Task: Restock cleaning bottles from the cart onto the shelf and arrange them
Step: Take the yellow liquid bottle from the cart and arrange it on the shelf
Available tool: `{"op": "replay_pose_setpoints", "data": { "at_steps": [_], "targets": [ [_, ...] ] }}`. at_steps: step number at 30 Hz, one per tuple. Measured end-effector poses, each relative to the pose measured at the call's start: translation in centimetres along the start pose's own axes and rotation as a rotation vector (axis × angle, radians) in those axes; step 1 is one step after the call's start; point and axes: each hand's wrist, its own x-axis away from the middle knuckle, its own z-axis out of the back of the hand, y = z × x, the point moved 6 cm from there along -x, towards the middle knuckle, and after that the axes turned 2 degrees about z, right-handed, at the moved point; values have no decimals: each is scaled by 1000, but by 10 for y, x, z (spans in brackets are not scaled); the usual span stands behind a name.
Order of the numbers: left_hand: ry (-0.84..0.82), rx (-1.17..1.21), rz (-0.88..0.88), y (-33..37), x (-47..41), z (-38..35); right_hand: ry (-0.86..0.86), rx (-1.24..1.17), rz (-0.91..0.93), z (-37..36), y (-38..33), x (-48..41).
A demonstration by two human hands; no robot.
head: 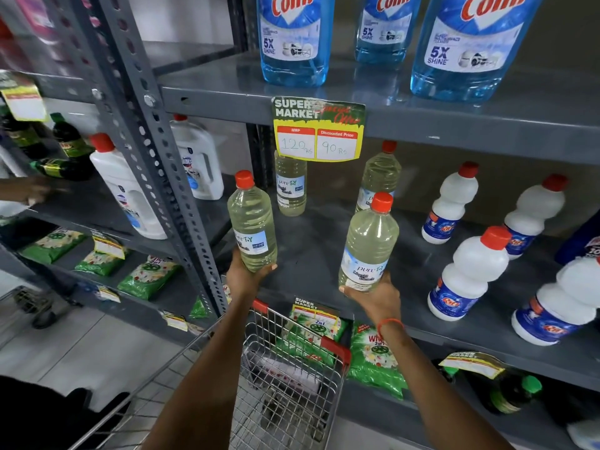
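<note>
I am cupping 2 bottles by their bases, left grip (244, 275) holding one (252, 225), right grip (376, 295) another (368, 245), keeping them upright for the shelf (311, 251).

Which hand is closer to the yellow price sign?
The left hand. It holds a bottle just below and left of the price sign. The right hand holds another bottle lower down, to the sign's right.

Two bare forearms reach up from the bottom edge — no sleeves show on either. The left hand (246, 276) wears nothing, no ring or watch. At the wrist of the right hand (378, 298) sits a thin orange thread bracelet (390, 323) — a single narrow band, slightly slanted across.
</note>
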Motion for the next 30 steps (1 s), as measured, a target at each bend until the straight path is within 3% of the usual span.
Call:
{"op": "replay_pose_setpoints", "data": {
  "at_steps": [14,30],
  "targets": [
    [-4,-46,-62,4,2,3,-3,-8,46,0,-1,2],
    [-58,11,1,14,11,-3,-73,-83,34,-4,-5,8]
  ]
}}
